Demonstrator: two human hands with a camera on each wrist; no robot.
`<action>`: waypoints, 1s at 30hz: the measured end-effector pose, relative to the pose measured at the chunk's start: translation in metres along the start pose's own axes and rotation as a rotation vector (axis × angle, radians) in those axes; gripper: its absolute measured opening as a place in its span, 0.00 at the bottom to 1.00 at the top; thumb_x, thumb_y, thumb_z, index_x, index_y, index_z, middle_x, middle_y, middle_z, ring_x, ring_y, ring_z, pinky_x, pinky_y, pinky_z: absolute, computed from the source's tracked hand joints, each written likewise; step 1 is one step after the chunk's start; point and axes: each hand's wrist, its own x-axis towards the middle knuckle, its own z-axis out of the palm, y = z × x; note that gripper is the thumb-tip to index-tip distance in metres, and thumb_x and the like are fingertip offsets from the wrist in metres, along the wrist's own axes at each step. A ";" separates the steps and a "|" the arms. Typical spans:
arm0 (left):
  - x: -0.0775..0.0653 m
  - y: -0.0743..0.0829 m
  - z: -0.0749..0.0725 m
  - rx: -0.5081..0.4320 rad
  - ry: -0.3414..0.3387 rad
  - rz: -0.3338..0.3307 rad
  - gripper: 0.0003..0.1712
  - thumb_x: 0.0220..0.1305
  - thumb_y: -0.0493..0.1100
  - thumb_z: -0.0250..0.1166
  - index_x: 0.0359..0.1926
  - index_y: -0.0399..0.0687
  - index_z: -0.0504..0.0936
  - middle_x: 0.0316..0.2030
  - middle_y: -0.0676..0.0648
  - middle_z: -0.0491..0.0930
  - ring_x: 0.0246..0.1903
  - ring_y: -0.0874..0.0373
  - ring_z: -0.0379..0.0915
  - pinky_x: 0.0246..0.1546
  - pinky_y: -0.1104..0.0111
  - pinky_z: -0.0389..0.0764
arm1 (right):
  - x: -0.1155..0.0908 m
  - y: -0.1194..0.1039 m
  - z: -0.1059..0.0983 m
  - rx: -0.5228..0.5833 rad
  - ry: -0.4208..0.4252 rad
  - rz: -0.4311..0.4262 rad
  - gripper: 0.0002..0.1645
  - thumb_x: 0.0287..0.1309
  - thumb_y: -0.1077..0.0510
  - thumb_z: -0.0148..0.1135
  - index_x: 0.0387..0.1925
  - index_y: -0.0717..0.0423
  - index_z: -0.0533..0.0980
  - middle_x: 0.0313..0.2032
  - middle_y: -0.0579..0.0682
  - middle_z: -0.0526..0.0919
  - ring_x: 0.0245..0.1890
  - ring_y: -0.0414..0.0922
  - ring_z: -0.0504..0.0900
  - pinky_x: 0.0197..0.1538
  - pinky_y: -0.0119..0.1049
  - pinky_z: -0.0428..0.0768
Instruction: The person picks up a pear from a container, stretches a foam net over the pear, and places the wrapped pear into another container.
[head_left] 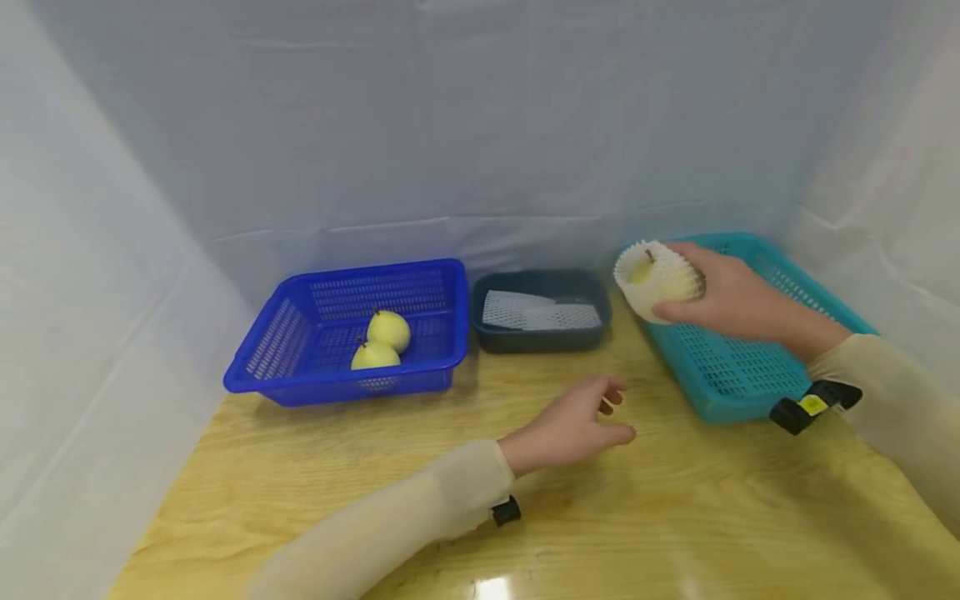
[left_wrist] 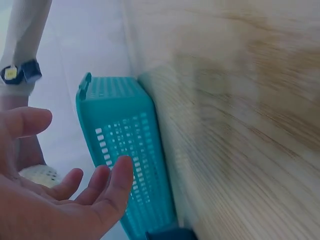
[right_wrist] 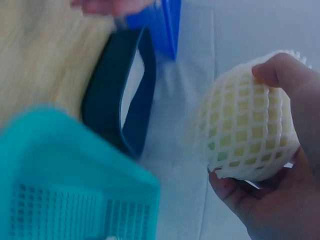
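Observation:
My right hand (head_left: pixel 738 292) grips a pale yellow pear (right_wrist: pixel 245 125) wrapped in a white foam net sleeve (head_left: pixel 660 283). It holds the pear above the near-left side of the teal basket (head_left: pixel 708 392), and the stem shows at the sleeve's mouth. In the right wrist view the thumb and fingers (right_wrist: pixel 282 70) curl round the net. My left hand (head_left: pixel 566 425) hovers over the table in front of the dark tray, with fingers loosely bent and nothing in them. The left wrist view shows that hand (left_wrist: pixel 65 195) in front of the teal basket's side (left_wrist: pixel 125 150).
A blue basket (head_left: pixel 345 387) at the left holds two bare pears (head_left: pixel 388 331). Beside it a dark grey-green tray (head_left: pixel 540 340) contains flat white foam nets (head_left: pixel 525 310). White sheeting (head_left: pixel 525 125) surrounds the back and sides of the wooden table (head_left: pixel 360 467).

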 end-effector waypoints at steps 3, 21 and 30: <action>0.011 0.005 0.005 -0.049 -0.020 -0.020 0.33 0.66 0.52 0.66 0.69 0.49 0.70 0.55 0.49 0.79 0.49 0.64 0.76 0.49 0.74 0.77 | 0.013 0.012 -0.007 -0.038 -0.032 -0.008 0.52 0.60 0.42 0.69 0.78 0.51 0.54 0.54 0.63 0.77 0.43 0.55 0.79 0.33 0.43 0.78; 0.062 0.030 0.042 -0.477 -0.012 -0.236 0.23 0.71 0.57 0.60 0.53 0.44 0.83 0.39 0.44 0.88 0.42 0.50 0.84 0.43 0.54 0.85 | 0.070 0.071 -0.024 -0.204 -0.196 0.025 0.48 0.62 0.45 0.67 0.71 0.68 0.59 0.51 0.66 0.77 0.36 0.52 0.78 0.31 0.45 0.76; 0.078 0.038 0.057 -0.581 0.081 -0.299 0.17 0.69 0.51 0.64 0.41 0.40 0.84 0.24 0.46 0.85 0.30 0.45 0.84 0.43 0.49 0.84 | 0.092 0.090 -0.021 -0.318 -0.273 0.054 0.49 0.60 0.45 0.65 0.67 0.77 0.59 0.55 0.74 0.73 0.42 0.59 0.78 0.41 0.54 0.76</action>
